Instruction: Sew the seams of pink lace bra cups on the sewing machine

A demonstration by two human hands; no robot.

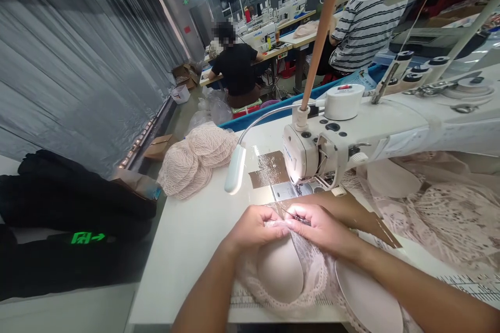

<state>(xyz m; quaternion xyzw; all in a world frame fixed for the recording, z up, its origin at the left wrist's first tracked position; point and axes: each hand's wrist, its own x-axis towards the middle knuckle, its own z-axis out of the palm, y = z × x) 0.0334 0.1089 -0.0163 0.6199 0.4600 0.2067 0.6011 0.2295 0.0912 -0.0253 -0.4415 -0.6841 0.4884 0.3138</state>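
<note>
A pale pink lace bra (pixel 279 268) with smooth moulded cups lies at the table's front edge, below the sewing machine (pixel 302 153). My left hand (pixel 258 226) pinches the upper edge of its left cup. Close against those fingers is my right hand (pixel 318 226), closed around a thin, dark, pointed metal tool (pixel 299 218) whose exact kind is hard to make out. The tool's tip points toward the left fingers at the fabric edge. A second cup (pixel 369 296) lies under my right forearm. The machine's needle area is just beyond both hands.
Stacked lace-covered cups (pixel 195 158) sit at the table's back left. A bendable lamp (pixel 235 169) hangs over the tabletop. More lace fabric (pixel 433 208) is heaped at right, under the machine arm. Two people work at machines beyond.
</note>
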